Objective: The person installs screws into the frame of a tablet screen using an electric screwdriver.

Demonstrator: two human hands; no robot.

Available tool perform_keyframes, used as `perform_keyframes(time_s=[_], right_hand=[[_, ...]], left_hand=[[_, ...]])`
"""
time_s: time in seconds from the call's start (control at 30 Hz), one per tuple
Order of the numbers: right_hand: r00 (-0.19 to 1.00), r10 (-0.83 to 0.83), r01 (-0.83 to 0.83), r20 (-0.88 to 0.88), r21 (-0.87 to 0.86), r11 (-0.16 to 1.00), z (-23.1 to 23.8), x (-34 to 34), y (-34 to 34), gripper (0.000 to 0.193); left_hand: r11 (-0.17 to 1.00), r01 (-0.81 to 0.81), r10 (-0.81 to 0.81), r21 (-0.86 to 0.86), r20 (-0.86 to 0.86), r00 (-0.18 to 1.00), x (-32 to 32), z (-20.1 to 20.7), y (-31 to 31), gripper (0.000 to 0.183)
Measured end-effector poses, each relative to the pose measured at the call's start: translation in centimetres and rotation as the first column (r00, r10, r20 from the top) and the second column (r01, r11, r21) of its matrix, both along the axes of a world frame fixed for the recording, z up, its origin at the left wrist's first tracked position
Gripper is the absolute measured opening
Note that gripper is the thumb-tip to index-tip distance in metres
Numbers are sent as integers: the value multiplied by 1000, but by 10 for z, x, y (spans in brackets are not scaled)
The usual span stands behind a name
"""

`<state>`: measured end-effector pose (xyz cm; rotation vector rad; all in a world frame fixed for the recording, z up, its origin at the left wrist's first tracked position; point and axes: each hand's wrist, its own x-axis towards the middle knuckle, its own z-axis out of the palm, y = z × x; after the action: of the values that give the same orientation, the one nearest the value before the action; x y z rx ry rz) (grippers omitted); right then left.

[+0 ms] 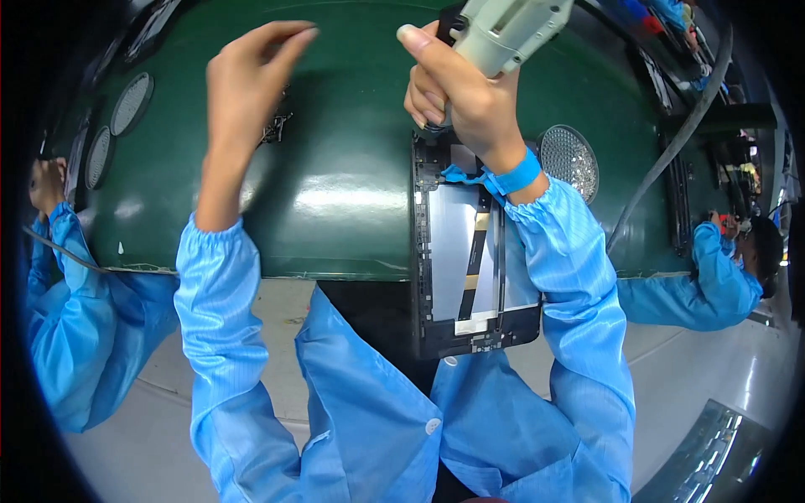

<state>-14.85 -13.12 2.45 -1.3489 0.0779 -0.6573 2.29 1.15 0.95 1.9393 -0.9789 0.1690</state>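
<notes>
Black-framed, flat rectangular device with a silver metal panel (449, 243), and here it is, open face up, its far end over the glossy green surface (352, 226) and its near end jutting past the front edge above the lap. The step in hand looks like fastening or unfastening work on that open frame, judging by the pale grey-green, chunky plastic tool (513, 38) right above it. The right hand (461, 88) is clamped firmly on the tool, thumb stretched along the far side, other fingers curled beneath; where its working tip sits, I can't tell. The next move, I'd judge, calls for steadying the tool and lining it up with a spot on the frame. Over to the left hand (251, 80): raised, a bit blurred, wrist bent inward, thumb and forefinger together at the tips, and whether a tiny piece sits between them I can't make out. Just below it on the surface lies a loose cluster of small dark parts (277, 127). Both forearms rise from the lower edge, the left nearly upright, the right leaning inward across the device's right side, a bright blue fabric wrist strap (517, 174) around that wrist.
</notes>
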Motion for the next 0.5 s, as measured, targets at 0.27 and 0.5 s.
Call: perform_keyframes(time_s=[0.27,0.5], right_hand=[[999,-27,28,19,-26,999,6,-15,-4,21],[977,-214,214,16,-6,977,41,-60,-57,20]], left_hand=[[975,-221,171,19,572,802,-28,-5,51,24],[757,496,-561,426,34,827,-253,13,86,82]])
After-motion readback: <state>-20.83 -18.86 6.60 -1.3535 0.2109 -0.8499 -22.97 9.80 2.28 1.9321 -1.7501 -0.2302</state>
